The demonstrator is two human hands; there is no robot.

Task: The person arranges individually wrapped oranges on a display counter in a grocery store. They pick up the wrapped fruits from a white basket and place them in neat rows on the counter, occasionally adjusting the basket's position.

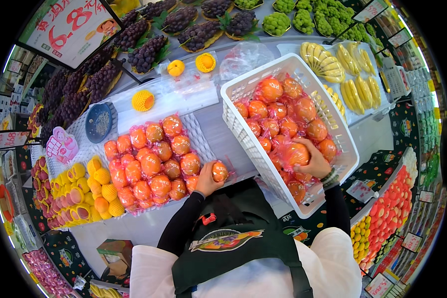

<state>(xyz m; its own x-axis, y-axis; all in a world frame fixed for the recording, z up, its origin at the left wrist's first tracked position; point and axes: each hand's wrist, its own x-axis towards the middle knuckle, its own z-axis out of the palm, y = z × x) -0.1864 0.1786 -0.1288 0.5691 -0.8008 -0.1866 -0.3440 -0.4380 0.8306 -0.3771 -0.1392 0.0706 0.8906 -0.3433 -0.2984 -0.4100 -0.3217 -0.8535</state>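
Note:
My left hand (208, 181) is closed around a plastic-wrapped orange (219, 171) at the near right corner of the orange display. That display is a block of wrapped oranges (150, 164) in tight rows, each wrapper bearing printed writing. My right hand (316, 162) grips another wrapped orange (297, 154) over a white plastic basket (242, 88). More wrapped oranges (278, 111) fill the basket, which sits tilted at the right, up against the stand. Part of the fruit under my right hand is hidden by it.
Peaches in yellow foam nets (106, 191) adjoin the oranges on the left. A blue dish (98, 123) lies behind them. Dark grapes (197, 35) and green grapes (276, 24) line the back. Bananas (322, 61) lie beyond the basket. A price sign (70, 31) overhangs the far left.

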